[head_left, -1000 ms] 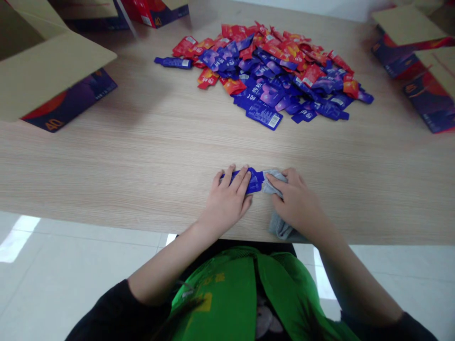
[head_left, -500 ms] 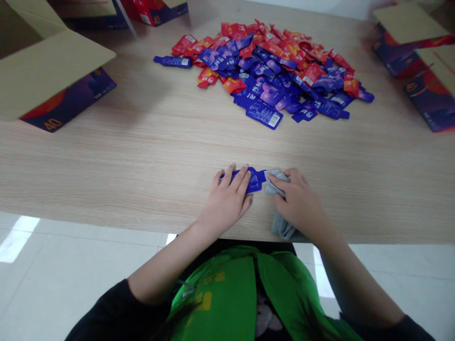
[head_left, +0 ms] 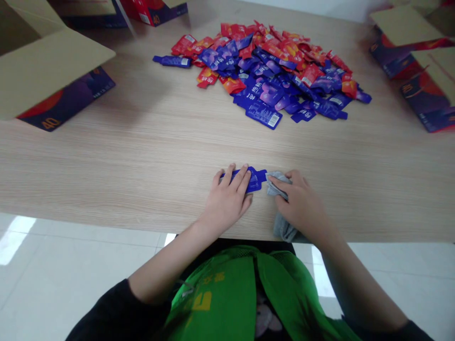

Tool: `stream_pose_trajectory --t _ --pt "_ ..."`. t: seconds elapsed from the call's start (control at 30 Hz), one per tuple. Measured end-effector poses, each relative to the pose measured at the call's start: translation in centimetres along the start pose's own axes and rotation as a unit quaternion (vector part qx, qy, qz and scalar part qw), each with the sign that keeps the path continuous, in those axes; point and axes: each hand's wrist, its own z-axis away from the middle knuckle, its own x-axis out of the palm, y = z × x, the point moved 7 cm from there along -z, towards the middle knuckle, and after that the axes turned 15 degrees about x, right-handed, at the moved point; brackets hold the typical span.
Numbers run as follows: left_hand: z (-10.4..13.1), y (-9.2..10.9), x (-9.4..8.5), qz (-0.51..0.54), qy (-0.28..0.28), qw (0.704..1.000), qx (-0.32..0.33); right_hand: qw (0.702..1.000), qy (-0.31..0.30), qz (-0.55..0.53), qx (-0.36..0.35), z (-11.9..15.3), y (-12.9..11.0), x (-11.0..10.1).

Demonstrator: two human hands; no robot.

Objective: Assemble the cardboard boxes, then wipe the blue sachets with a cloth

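Note:
Near the front of the table, my left hand [head_left: 229, 199] lies flat with its fingers spread over a blue sachet [head_left: 255, 180], covering its left part. The sachet's narrow end points right. Just beyond that end, my right hand [head_left: 300, 199] grips a grey cloth [head_left: 279, 183], whose lower part hangs down towards the table's front edge. Farther back lies a heap of blue sachets [head_left: 265, 113] and red sachets [head_left: 232, 85], overlapping one another. A single blue sachet [head_left: 172, 61] sticks out at the heap's left.
An open carton [head_left: 71, 102] with its flap out stands at the left of the table [head_left: 142, 156]. Behind it are another dark carton [head_left: 92, 21] and a red carton [head_left: 156, 13]. Two open cartons, a rear one [head_left: 391, 59] and a nearer one [head_left: 426, 106], stand at the right.
My right hand and the grey cloth have shifted very slightly to the right. My left hand stays on the blue sachet.

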Motion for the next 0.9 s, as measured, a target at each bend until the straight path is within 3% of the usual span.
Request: stream_pose_trajectory --t 0.23,0.4,0.7,0.9 --pt "0.0 0.0 0.0 0.0 -0.003 1.0 0.0 0.999 0.006 -0.035 -0.028 -0.8 -1.2 -0.9" --pt "0.0 0.1 -0.1 0.001 -0.005 1.0 0.0 0.999 0.01 -0.026 -0.044 -0.7 -2.9 0.4" --pt "0.1 0.1 0.0 0.007 0.012 1.0 -0.003 1.0 0.014 0.008 -0.017 -1.4 -0.9 -0.3" --pt "0.0 0.0 -0.1 0.006 -0.001 1.0 -0.007 0.998 0.033 -0.027 -0.041 -1.0 -1.8 -0.8"
